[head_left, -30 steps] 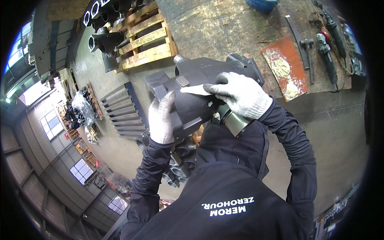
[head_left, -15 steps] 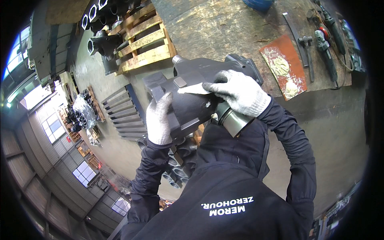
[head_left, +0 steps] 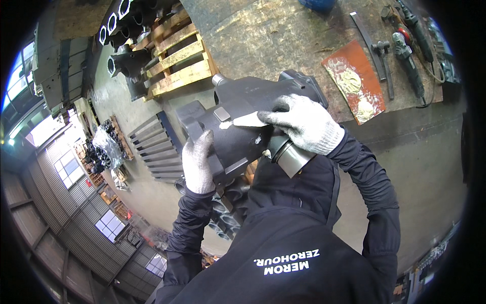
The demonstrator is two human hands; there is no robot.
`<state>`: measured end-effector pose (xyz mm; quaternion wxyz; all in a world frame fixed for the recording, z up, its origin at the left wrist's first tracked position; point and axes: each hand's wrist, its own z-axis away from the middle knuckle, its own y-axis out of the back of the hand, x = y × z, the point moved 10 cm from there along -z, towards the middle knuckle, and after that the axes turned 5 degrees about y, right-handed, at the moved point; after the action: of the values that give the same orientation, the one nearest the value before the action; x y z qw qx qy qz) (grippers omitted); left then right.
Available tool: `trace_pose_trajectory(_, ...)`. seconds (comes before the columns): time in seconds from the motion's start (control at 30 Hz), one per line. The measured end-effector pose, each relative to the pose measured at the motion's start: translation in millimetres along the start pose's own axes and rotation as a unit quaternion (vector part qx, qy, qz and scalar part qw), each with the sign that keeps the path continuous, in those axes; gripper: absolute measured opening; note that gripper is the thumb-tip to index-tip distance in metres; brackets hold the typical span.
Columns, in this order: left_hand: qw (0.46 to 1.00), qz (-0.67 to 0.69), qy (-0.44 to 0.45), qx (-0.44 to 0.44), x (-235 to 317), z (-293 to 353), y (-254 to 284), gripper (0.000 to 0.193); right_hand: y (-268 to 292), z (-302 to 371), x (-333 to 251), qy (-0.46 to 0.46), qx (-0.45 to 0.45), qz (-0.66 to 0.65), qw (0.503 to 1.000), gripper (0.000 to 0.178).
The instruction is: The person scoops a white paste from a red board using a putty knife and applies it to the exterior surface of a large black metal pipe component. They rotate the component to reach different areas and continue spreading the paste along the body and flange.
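A large black metal casting (head_left: 238,99) with flanged ends lies at the table's near edge, in front of my body. My left hand (head_left: 198,164), in a white glove, grips the flange at its left end. In my gloved right hand (head_left: 309,124) is a putty knife (head_left: 247,120); its pale blade points left over the casting and the handle is hidden in the glove. A dab of cream filler (head_left: 226,125) sits by the blade's tip, beside a small raised pad (head_left: 221,114). Below my right hand a shiny machined pipe end (head_left: 293,159) sticks out.
On the worn table (head_left: 263,38) lies a red-brown board (head_left: 372,83) with cream filler. Beyond it are a hammer (head_left: 387,66), a flat metal bar (head_left: 367,43) and an angle grinder (head_left: 407,61). A wooden pallet (head_left: 185,66) with more castings stands at the left.
The blade has drawn back slightly to the right from the filler, leaving a dab by the raised pad. My left hand keeps its hold and sits slightly lower in view.
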<state>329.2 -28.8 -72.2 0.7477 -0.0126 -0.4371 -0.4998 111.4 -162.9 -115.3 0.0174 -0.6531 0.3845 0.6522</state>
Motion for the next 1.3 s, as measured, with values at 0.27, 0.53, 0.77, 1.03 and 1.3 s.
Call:
trace_pose_trajectory(0.27, 1.000, -0.010, -0.011, 0.003, 2.4, 2.2, -3.5, 0.035, -13.0, 10.2, -17.4, 0.003, 0.015, -0.033, 0.999, 0.053)
trace_pose_trajectory(0.53, 1.000, 0.019, 0.000, -0.016, 4.9, 3.7, -9.9, 0.036, -16.9, 4.4, 7.8, -0.016, -0.032, -0.059, 0.998, 0.055)
trace_pose_trajectory(0.77, 0.999, 0.021, 0.020, -0.015, 10.0, 5.4, -15.6, 0.035, -13.3, 0.1, -1.5, 0.010, -0.014, -0.094, 0.995, 0.055)
trace_pose_trajectory(1.03, 0.999, 0.010, 0.011, -0.035, 17.0, 7.3, -21.1, 0.038, 2.8, -2.2, 15.7, 0.044, 0.025, -0.097, 0.994, 0.058)
trace_pose_trajectory(1.3, 1.000, 0.006, 0.005, -0.023, 11.3, -4.7, -13.8, 0.040, -4.1, -7.4, 15.4, 0.036, 0.011, -0.108, 0.993, 0.053)
